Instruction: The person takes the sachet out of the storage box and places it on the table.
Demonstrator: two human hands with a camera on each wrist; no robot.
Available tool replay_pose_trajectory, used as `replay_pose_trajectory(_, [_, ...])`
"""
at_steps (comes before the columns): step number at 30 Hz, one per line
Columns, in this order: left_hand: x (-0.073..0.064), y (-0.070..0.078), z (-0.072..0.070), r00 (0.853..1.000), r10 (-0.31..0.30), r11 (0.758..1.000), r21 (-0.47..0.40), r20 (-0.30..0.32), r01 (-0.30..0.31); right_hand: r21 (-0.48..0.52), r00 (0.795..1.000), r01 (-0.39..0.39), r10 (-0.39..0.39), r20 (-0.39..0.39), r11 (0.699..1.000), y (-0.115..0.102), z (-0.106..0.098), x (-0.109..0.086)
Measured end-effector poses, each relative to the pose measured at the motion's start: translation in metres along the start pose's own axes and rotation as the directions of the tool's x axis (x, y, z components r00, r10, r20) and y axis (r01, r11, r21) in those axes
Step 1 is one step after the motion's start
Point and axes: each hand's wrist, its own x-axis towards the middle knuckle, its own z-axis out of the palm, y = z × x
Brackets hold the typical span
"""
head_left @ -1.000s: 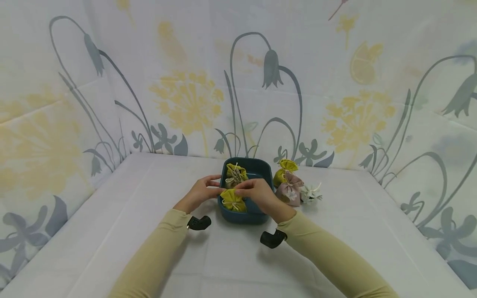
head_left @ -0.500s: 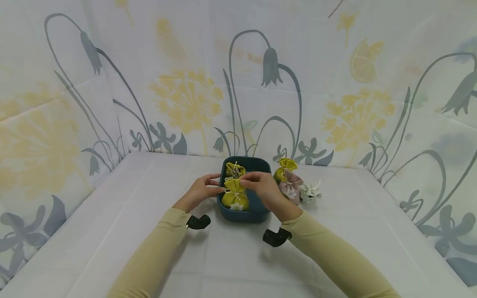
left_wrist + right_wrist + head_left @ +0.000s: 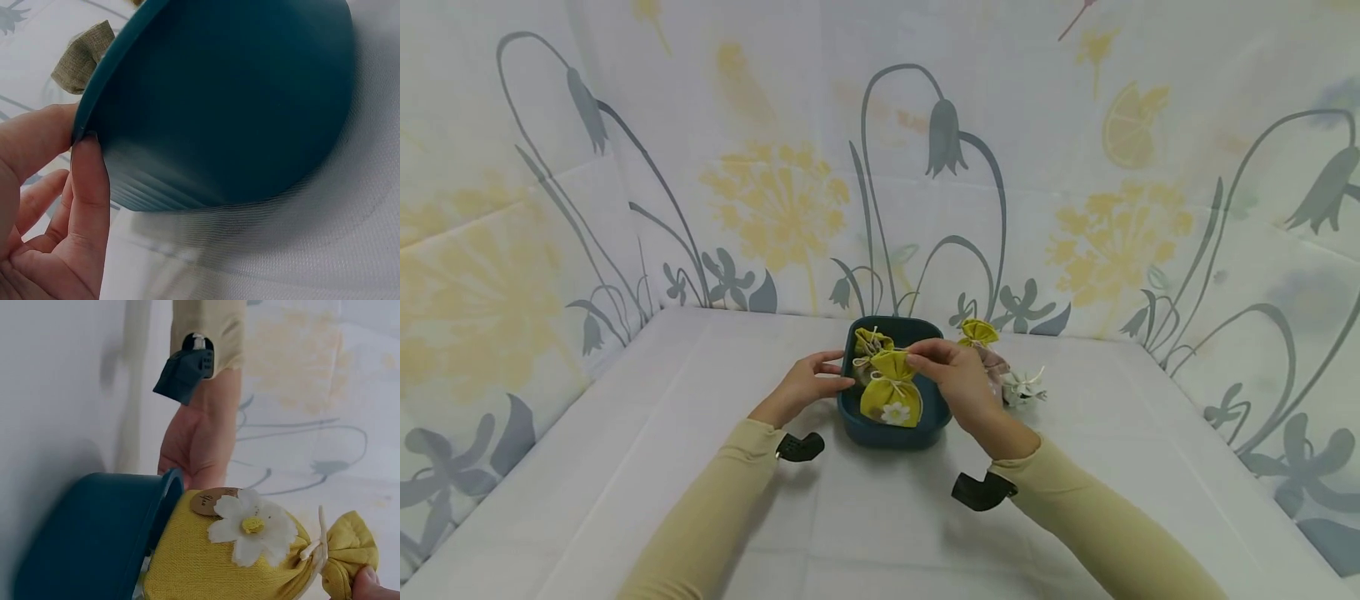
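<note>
My right hand pinches the gathered top of a yellow drawstring sachet. This sachet hangs upright over the dark teal box, and a white fabric flower and brown tag decorate its front. At the box's left side, my left hand pinches the rim between thumb and finger, as the left wrist view shows. A second sachet, yellow and olive-brown, stands in the back left of the box, partly covered by the held one.
Just right of the box sit a yellow sachet, a dusty-pink sachet partly behind my right hand, and a small whitish sachet. A flower-printed cloth rises behind the white table.
The yellow sachet has come up from lying tipped in the box front to upright, its flower now showing, and shifted right with my right hand. My left hand has stayed at the rim.
</note>
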Motion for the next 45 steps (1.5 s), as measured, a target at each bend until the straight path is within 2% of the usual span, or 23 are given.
replay_pose_trajectory(13, [-0.002, 0.000, 0.000, 1.000, 0.016, 1.000, -0.004, 0.017, -0.016, 0.009, 0.995, 0.091, -0.090, -0.035, 0.996, -0.001, -0.027, -0.026])
replay_pose_trajectory(20, [-0.001, 0.001, -0.001, 1.000, 0.005, 1.000, -0.003, 0.013, -0.005, 0.005, 0.995, 0.077, -0.077, -0.056, 0.997, -0.001, -0.044, -0.041])
replay_pose_trajectory(28, [-0.001, 0.001, -0.001, 1.000, 0.001, 1.000, -0.004, 0.017, -0.001, -0.071, 0.988, 0.069, -0.078, -0.134, 0.995, 0.007, -0.066, -0.055])
replay_pose_trajectory(38, [0.001, -0.002, 0.000, 1.000, -0.016, 1.000, 0.007, -0.001, 0.016, -0.158, 0.976, 0.051, -0.083, -0.200, 0.986, 0.024, -0.102, -0.061])
replay_pose_trajectory(45, [0.003, -0.001, 0.000, 1.000, -0.011, 1.000, 0.008, -0.005, 0.011, -0.148, 0.966, 0.066, -0.100, -0.238, 0.987, 0.036, -0.122, -0.056])
